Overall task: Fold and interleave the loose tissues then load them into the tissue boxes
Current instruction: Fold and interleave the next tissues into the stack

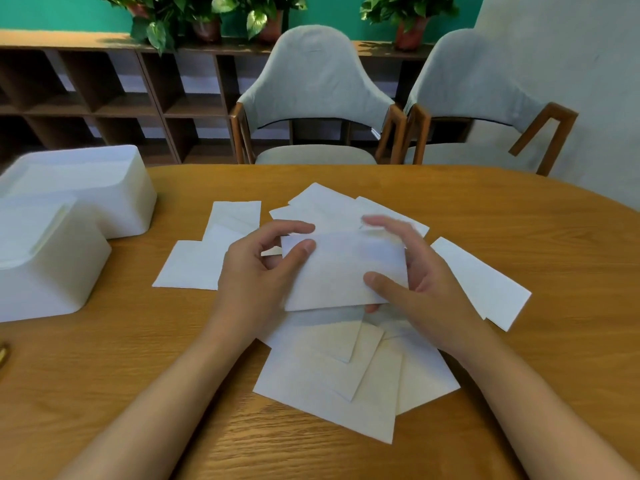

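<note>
A folded white tissue (341,268) is held just above the table centre between both hands. My left hand (256,271) pinches its left edge with thumb and fingers. My right hand (420,271) grips its right side, thumb on top, fingers blurred behind. Several loose white tissues (332,372) lie spread under and around the hands, with more to the left (197,261), behind (322,202) and to the right (485,282). Two white tissue boxes stand at the left: the near box (52,271) and the far box (114,188), both showing tissues inside.
The wooden table (519,209) has a rounded far edge. Two grey chairs (315,95) (485,98) stand behind it, pushed close. A dark shelf unit (114,98) with potted plants on top lines the green wall. A small brass-coloured object (3,355) shows at the left edge.
</note>
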`<act>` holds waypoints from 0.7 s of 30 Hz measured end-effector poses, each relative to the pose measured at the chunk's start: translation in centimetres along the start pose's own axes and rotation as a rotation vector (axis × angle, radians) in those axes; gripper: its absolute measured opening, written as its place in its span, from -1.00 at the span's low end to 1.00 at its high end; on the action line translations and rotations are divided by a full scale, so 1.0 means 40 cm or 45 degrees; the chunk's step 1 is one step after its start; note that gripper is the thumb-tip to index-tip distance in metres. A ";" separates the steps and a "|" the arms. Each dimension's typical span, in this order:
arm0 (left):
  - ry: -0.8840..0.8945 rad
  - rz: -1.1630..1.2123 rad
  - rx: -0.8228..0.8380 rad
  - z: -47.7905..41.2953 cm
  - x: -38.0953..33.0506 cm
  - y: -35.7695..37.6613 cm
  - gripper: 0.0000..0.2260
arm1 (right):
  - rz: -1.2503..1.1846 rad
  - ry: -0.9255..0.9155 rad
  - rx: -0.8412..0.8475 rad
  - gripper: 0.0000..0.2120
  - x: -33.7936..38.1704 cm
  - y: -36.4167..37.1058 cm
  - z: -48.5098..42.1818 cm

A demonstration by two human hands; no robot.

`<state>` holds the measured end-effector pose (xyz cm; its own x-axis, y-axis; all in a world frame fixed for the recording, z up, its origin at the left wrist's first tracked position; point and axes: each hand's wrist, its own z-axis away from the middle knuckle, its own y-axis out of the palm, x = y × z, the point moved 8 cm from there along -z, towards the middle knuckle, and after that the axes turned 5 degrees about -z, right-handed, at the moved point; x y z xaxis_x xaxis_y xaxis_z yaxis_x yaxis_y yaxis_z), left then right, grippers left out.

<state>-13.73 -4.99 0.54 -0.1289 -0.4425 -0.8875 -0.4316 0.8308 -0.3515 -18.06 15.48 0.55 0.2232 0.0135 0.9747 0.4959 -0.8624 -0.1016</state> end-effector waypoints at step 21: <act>0.659 -0.825 0.419 0.077 -0.050 0.149 -0.67 | 0.308 0.045 -0.517 -0.70 -0.069 -0.129 -0.041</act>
<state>-13.29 1.88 -0.69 -0.3698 -0.8898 -0.2672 -0.2916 0.3842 -0.8760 -22.62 19.05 -1.28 0.2596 -0.2233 0.9395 0.0635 -0.9668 -0.2474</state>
